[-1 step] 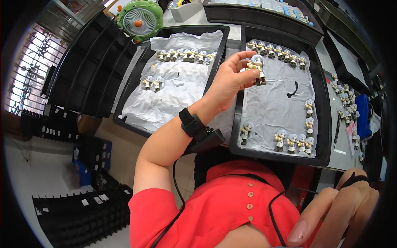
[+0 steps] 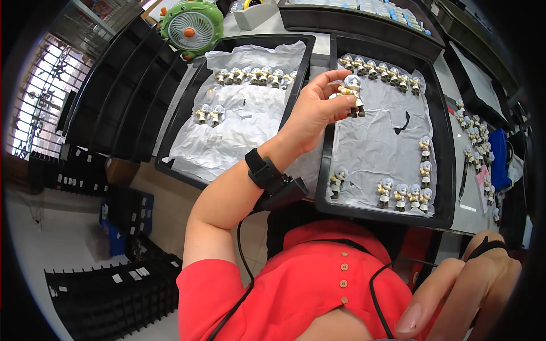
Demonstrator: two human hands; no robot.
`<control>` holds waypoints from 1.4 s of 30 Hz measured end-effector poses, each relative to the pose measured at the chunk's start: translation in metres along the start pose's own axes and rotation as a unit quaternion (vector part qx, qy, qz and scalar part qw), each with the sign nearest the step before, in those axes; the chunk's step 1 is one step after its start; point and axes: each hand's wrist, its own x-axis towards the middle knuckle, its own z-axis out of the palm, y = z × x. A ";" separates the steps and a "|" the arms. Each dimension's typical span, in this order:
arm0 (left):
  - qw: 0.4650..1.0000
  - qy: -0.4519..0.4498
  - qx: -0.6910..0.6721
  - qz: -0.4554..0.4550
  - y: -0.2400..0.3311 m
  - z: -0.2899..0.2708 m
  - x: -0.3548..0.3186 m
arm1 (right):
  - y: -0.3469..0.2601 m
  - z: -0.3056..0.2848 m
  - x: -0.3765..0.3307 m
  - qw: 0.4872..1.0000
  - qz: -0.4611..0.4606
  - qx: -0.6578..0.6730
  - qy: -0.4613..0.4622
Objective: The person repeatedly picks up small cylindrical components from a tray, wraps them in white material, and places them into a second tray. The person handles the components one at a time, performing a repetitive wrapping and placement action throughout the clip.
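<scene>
My left hand (image 2: 311,113) is up over the gap btw the two black trays, thumb & fingertips pinched on one small figurine (image 2: 352,94), grey hair, cream outfit, dark feet. It hangs upright just above the right tray (image 2: 446,170), near that tray's far left corner. Row of same figurines (image 2: 380,71) stands along the far edge there, more along the right edge & near edge, on crinkled white paper. Left tray (image 2: 176,139) has a row near its far edge, plus two near its left edge. My right hand (image 2: 472,290) is low at the near right, fingers loosely curled, nothing in it. Green desk fan (image 2: 192,27) beyond the left tray.
</scene>
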 end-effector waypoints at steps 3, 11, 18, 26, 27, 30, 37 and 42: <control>1.000 -0.001 -0.002 -0.006 -0.003 -0.002 0.001 | 0.003 -0.001 -0.003 1.000 0.000 0.007 0.003; 1.000 0.007 0.008 -0.005 -0.005 -0.003 0.002 | 0.008 -0.009 -0.007 1.000 0.003 0.013 -0.004; 1.000 0.014 0.019 -0.014 -0.006 -0.008 0.005 | 0.012 -0.014 -0.007 1.000 -0.005 0.017 -0.018; 1.000 0.009 0.023 -0.007 -0.005 -0.010 0.004 | 0.014 -0.023 0.007 0.998 -0.009 0.026 -0.052; 1.000 0.007 0.024 -0.004 -0.004 -0.009 0.005 | 0.015 -0.025 0.010 0.998 -0.007 0.030 -0.053; 1.000 0.001 0.024 0.008 -0.007 -0.012 0.007 | 0.016 -0.029 0.019 0.997 0.000 0.047 -0.055; 1.000 -0.002 0.009 0.000 -0.006 -0.011 0.005 | 0.005 -0.038 0.029 0.995 0.008 0.070 -0.074; 1.000 -0.009 0.013 0.003 -0.005 -0.008 0.003 | 0.001 -0.038 0.027 0.994 0.010 0.092 -0.057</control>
